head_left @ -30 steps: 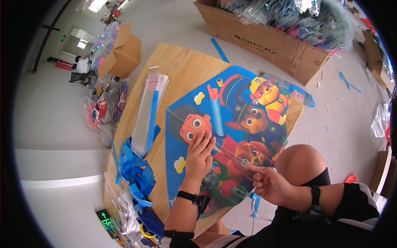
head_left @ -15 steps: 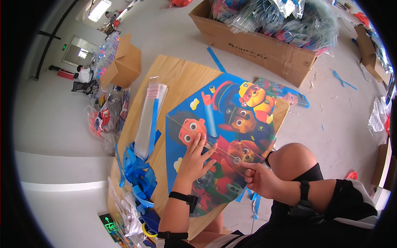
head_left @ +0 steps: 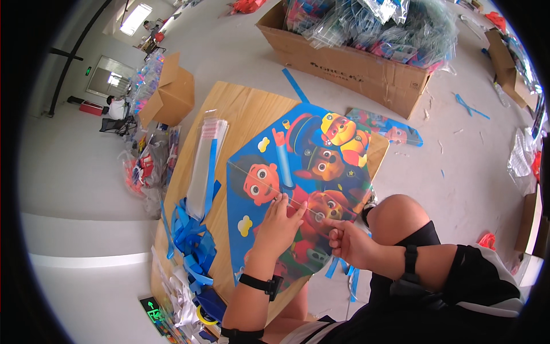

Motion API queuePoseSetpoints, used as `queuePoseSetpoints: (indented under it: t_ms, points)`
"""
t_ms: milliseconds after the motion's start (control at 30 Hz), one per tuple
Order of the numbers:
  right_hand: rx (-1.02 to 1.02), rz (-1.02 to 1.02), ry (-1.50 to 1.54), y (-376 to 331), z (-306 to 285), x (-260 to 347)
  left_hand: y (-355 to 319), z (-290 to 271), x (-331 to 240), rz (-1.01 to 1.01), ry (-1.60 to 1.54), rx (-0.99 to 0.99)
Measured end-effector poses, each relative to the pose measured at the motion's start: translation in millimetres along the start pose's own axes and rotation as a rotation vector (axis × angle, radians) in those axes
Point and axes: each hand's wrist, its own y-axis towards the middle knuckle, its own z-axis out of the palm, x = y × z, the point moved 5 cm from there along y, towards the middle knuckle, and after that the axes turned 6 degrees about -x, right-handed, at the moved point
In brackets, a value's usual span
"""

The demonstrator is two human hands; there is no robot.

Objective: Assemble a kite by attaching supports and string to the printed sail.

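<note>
When looking down at the scene, with twelve at the top, see first a broad, pale wood-grained table [head_left: 255,106], running from about twelve o'clock down to seven. At one o'clock, on the floor, a long brown cardboard box [head_left: 344,74] heaped with clear plastic packets. Across the centre, on the table, a many-sided blue sheet [head_left: 298,178] printed with bright cartoon figures, seemingly reaching past the table's edge toward four o'clock. Out at ten o'clock, a smaller tan cardboard box [head_left: 175,94] with raised flaps. At nine, a narrow stack of clear plastic sleeves [head_left: 197,178]; at eight, a tangle of glossy blue strips [head_left: 192,232].

Of the two hands, at six o'clock the left hand [head_left: 278,223], laid flat on the sheet with fingers apart; between four and five, the right hand [head_left: 355,246], forefinger out, other fingers curled. Cannot tell whether pinching or merely touching the small, pale round ring [head_left: 319,217] at that fingertip. Thinnest of all, a pale straight line [head_left: 246,174], rod or cord, running from ten o'clock toward the ring.

Could slip at the ring if only lightly touched; could drag or crease the sheet if pulled sideways under weak left-hand pressure; could slide over the edge if left unheld.
</note>
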Motion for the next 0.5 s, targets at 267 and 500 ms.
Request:
queuePoseSetpoints:
  t_ms: [267, 500]
  points:
    - [0.034, 0.000, 0.005, -3, 1, -1, -11, 14, -9, -0.063, -0.077, 0.154]
    - [0.043, -0.004, 0.021, -3, -2, -3, -10, 11, -13, -0.091, -0.112, 0.210]
